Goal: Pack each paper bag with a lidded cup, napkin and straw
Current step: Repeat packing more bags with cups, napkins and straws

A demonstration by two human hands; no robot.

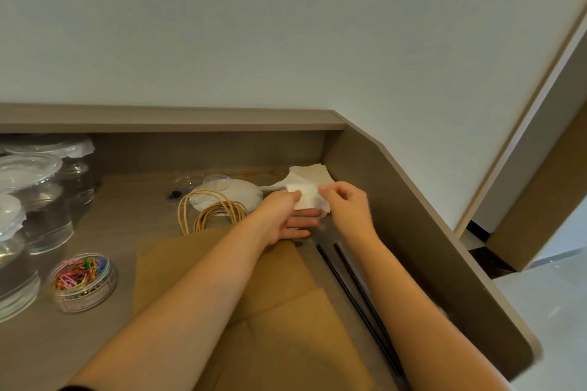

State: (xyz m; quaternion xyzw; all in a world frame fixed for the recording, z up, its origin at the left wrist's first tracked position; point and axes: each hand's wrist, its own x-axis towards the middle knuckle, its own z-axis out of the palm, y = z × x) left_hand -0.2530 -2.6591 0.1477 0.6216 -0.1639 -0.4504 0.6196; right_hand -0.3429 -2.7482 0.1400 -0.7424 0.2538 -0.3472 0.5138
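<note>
A white napkin [309, 197] is pinched between my left hand [287, 216] and my right hand [347, 201], just in front of a napkin stack [309, 173] in the counter's far right corner. Flat brown paper bags [279, 311] with twine handles [216, 209] lie under my forearms. Two black straws [355, 289] lie on the counter to the right of the bags. Clear lids [219, 187] sit behind the handles. Stacked clear cups [41, 194] and lids stand at the left.
A round clear tub of coloured paper clips [84, 281] sits left of the bags. A raised counter ledge [413, 200] runs along the back and right side. A small round hole [174, 194] is in the counter near the lids.
</note>
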